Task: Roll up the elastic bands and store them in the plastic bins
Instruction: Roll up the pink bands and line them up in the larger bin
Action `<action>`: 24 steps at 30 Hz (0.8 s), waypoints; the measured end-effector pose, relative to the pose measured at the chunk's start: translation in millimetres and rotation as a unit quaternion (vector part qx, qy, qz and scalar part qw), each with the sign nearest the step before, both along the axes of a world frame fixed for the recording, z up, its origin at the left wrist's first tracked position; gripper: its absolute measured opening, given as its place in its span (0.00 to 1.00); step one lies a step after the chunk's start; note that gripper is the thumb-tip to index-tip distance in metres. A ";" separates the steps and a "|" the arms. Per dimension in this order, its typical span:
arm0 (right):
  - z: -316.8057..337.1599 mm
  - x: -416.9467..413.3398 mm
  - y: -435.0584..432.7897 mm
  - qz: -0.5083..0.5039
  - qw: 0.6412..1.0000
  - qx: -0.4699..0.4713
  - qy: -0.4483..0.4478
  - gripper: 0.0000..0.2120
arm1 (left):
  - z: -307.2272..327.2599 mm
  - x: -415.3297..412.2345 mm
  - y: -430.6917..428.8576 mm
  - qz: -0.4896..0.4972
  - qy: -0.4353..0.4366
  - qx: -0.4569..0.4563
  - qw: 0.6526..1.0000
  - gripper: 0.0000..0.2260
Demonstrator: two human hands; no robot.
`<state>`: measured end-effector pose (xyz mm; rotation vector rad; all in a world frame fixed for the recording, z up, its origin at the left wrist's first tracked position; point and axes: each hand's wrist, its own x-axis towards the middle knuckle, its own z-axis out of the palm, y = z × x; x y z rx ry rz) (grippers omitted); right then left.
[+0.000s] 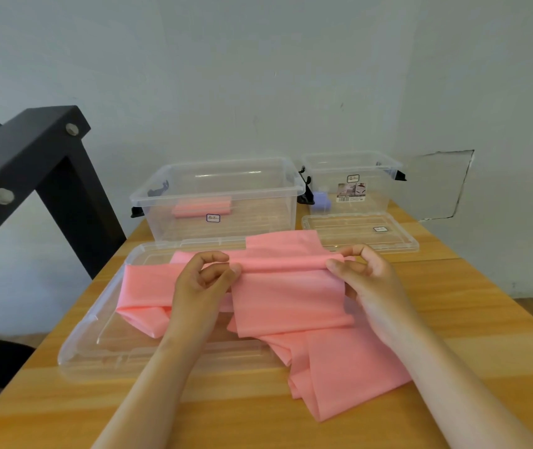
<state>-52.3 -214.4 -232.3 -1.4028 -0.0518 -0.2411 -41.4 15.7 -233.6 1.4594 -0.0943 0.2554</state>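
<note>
A long pink elastic band [291,299], matte, thin and sheet-like, lies crumpled across a clear lid [90,338] on the wooden worktop [472,319]. Its near end spills off the lid toward the person. The far edge is turned over into a narrow first fold. The left hand [198,286] and right hand [368,280] each pinch that fold, with curled fingers [223,274] and thumb grasping the band. Behind, a large clear bin [148,197] holds a rolled pink band [202,206]. Beside it, a smaller bin [352,157] holds a purple roll [321,200].
</note>
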 end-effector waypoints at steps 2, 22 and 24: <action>-1.3 1.7 -0.5 -0.018 1.000 0.009 0.000 0.10 | 0.7 -0.7 -1.2 -0.009 -0.003 0.006 1.000 0.08; -0.7 1.3 -1.3 0.013 1.000 -0.008 0.014 0.06 | -1.0 -1.7 0.8 -0.062 0.002 0.014 0.998 0.06; -0.1 1.3 -1.7 0.018 1.000 -0.004 0.012 0.07 | -1.0 -1.8 1.0 -0.062 0.004 0.013 0.998 0.06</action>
